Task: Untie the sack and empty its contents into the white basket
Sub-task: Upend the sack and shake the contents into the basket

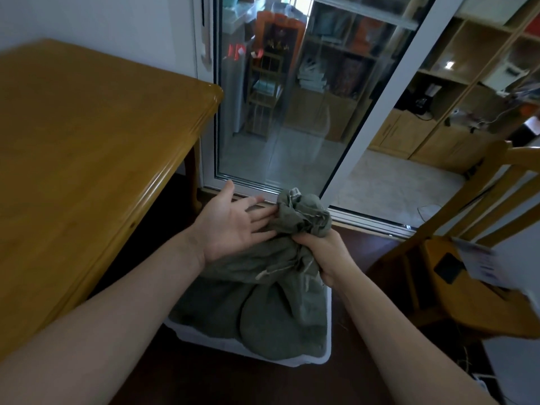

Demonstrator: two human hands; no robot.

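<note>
The green sack (271,311) sits in the white basket (306,362), which stands on the dark floor (204,381) between a wooden table (87,135) and a wooden chair (455,258), just in front of a glass sliding door (292,112). The right hand (324,255) is clenched around the sack's neck, with the bunched top of the cloth rising above the fist. The left hand (233,226) is released, palm up, its straight fingers (260,217) touching the side of that bunched top. A pale cord (271,271) hangs loose against the cloth below the neck. The sack's lower part bulges full inside the basket.
</note>
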